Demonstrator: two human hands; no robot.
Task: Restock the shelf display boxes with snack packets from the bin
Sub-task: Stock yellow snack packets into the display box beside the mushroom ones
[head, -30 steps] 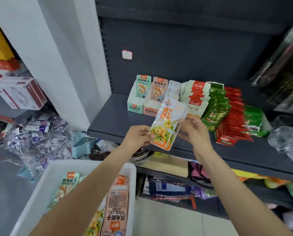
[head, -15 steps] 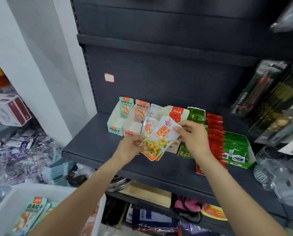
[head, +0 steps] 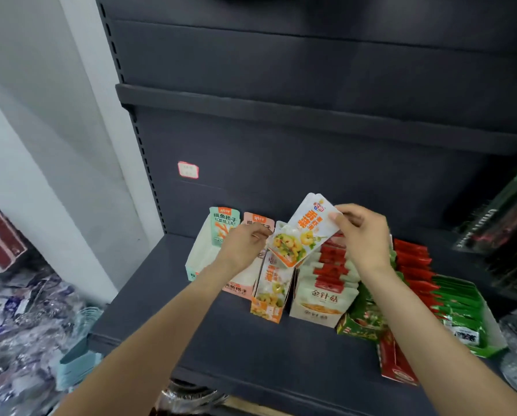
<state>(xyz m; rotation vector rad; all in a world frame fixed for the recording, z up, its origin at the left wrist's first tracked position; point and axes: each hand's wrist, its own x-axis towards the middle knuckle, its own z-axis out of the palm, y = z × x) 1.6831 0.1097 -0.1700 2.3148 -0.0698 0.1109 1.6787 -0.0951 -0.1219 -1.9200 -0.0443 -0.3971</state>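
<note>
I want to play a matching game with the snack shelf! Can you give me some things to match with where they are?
Things:
1. teal display box
2. white and orange packet
3. green display box
4. price sticker

Places:
A. on the dark back panel above the boxes
B. far left of the row on the shelf
C. held up between the left hand and the right hand
D. towards the right end of the row

Pairs: 1-B, 2-C, 3-D, 4-A
</note>
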